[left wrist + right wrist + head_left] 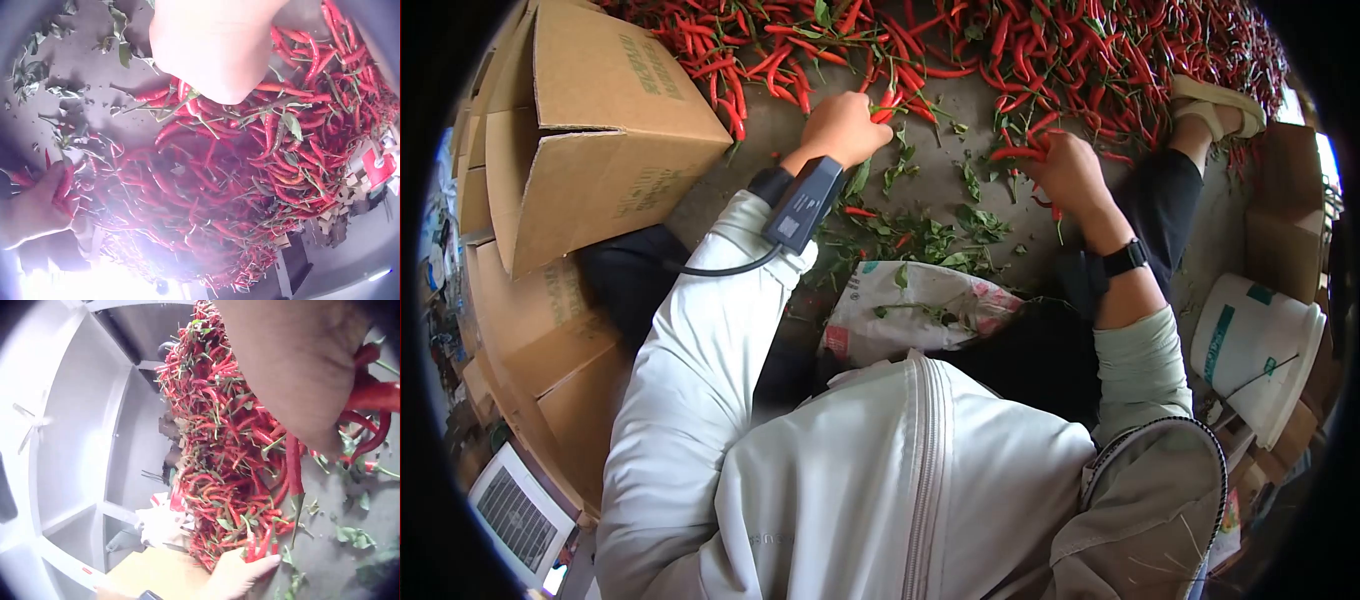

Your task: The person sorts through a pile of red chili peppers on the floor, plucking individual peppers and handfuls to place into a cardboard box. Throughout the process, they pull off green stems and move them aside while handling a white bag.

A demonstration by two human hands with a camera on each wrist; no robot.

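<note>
My left hand [845, 130] is at the near edge of a wide heap of red chili peppers [1040, 50]. Its thumb and fingers pinch red chilies [259, 547], whose tips stick out beyond the fingers. In the left wrist view, the back of that hand hides most of the grip. My right hand [1070, 175] holds several red chilies [1020, 153] that poke out on its left side. The right wrist view shows these held chilies [375, 397] beside the palm, some hanging down, with green stems. Between the hands, loose green leaves [900, 165] lie on the grey floor.
Cardboard boxes [610, 120] stand close on the left. A white bucket [1250, 345] lies tilted at the right. Picked leaves [940, 240] and a white printed sack [880, 320] are near the body. One sandalled foot [1220, 105] rests by the heap's right side.
</note>
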